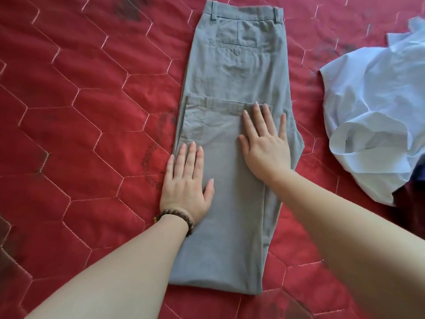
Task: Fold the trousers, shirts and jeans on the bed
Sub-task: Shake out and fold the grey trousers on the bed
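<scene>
Grey trousers (pixel 236 72) lie lengthwise on the red quilted bed (pixel 80 111), waistband at the far end. Their legs are doubled back, so the hems end in a line across the middle. My left hand (pixel 186 187), with a brown bead bracelet on its wrist, lies flat on the left edge of the folded legs. My right hand (pixel 264 143) lies flat with spread fingers on the right side, fingertips at the hems. Neither hand grips the cloth. A crumpled pale blue shirt (pixel 377 107) sits on the bed to the right.
A dark blue and maroon piece of cloth (pixel 411 194) shows under the shirt's lower right edge. The red quilt stretches wide to the left of the trousers.
</scene>
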Action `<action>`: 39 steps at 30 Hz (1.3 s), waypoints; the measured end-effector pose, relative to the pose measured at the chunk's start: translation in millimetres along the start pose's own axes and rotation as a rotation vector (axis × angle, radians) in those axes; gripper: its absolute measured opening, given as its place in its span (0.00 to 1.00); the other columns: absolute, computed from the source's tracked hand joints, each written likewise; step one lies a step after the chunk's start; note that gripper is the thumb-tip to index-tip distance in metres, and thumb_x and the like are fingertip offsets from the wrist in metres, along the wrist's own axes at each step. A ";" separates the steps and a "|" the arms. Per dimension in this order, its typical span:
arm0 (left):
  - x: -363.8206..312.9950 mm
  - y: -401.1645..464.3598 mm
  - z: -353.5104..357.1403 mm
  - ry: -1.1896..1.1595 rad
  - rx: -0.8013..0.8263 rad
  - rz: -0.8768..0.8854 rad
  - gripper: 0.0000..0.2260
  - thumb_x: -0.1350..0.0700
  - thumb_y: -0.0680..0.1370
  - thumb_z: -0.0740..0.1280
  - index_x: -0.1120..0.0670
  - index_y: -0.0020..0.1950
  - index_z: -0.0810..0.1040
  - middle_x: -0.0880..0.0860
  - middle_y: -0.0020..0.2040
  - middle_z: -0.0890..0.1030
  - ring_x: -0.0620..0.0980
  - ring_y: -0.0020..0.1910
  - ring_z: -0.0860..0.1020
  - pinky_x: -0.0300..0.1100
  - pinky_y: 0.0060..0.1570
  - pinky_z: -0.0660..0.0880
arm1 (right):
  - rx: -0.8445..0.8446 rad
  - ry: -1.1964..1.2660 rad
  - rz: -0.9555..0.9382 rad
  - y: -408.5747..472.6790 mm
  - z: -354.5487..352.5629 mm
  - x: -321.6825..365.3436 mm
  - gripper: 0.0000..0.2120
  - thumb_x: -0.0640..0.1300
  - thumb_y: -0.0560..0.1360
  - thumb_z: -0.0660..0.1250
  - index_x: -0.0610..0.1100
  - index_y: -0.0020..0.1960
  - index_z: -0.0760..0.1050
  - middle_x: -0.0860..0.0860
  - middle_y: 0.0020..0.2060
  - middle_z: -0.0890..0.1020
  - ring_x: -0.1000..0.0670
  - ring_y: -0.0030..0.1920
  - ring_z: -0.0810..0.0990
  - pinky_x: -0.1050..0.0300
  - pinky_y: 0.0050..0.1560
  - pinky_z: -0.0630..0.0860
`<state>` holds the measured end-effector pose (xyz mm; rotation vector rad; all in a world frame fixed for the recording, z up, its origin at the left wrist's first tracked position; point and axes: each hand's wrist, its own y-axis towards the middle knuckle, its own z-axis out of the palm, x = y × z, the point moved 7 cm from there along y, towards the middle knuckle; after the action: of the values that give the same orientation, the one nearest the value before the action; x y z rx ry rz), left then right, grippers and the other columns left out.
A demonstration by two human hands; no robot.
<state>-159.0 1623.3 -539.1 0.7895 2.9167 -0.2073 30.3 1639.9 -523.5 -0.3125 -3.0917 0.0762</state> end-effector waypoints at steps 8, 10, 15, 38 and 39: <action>1.9 1.3 4.4 -0.001 0.037 -0.014 0.34 0.41 0.74 0.56 0.61 0.74 0.64 0.60 0.76 0.61 0.56 0.77 0.55 0.57 0.73 0.54 | 0.201 0.045 -0.727 24.8 14.4 91.5 0.24 0.55 0.82 0.44 0.54 0.78 0.50 0.57 0.77 0.54 0.53 0.77 0.49 0.47 0.76 0.41; 2.3 2.2 4.1 0.004 0.034 -0.015 0.36 0.40 0.74 0.55 0.59 0.76 0.59 0.58 0.77 0.58 0.55 0.77 0.53 0.56 0.74 0.53 | 0.218 -0.077 -0.728 53.4 15.5 75.6 0.24 0.57 0.82 0.41 0.59 0.77 0.45 0.60 0.77 0.50 0.53 0.77 0.46 0.46 0.75 0.36; 3.0 0.7 3.1 -0.010 0.038 -0.013 0.36 0.40 0.74 0.55 0.59 0.77 0.56 0.57 0.78 0.55 0.54 0.77 0.52 0.56 0.74 0.53 | 0.021 -0.003 0.001 118.8 -12.8 -0.8 0.26 0.56 0.82 0.43 0.51 0.78 0.49 0.52 0.78 0.49 0.49 0.78 0.44 0.37 0.73 0.35; 2.8 0.0 8.5 -0.002 0.052 0.003 0.36 0.40 0.75 0.53 0.60 0.77 0.56 0.57 0.78 0.55 0.54 0.77 0.53 0.58 0.73 0.54 | 0.116 -0.100 -0.125 -48.5 15.0 -62.5 0.26 0.60 0.80 0.43 0.58 0.77 0.47 0.53 0.77 0.55 0.50 0.77 0.50 0.32 0.73 0.43; 2.9 -0.8 8.1 -0.001 0.046 0.003 0.36 0.40 0.75 0.53 0.60 0.77 0.56 0.57 0.78 0.55 0.54 0.77 0.53 0.58 0.73 0.54 | 0.142 -0.113 -0.017 -44.4 12.4 -88.6 0.25 0.60 0.80 0.41 0.61 0.76 0.43 0.53 0.78 0.52 0.49 0.78 0.47 0.33 0.73 0.40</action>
<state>-161.3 1622.8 -547.4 0.8003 2.9191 -0.2750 107.7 1578.0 -536.0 -0.2863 -3.1766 0.3225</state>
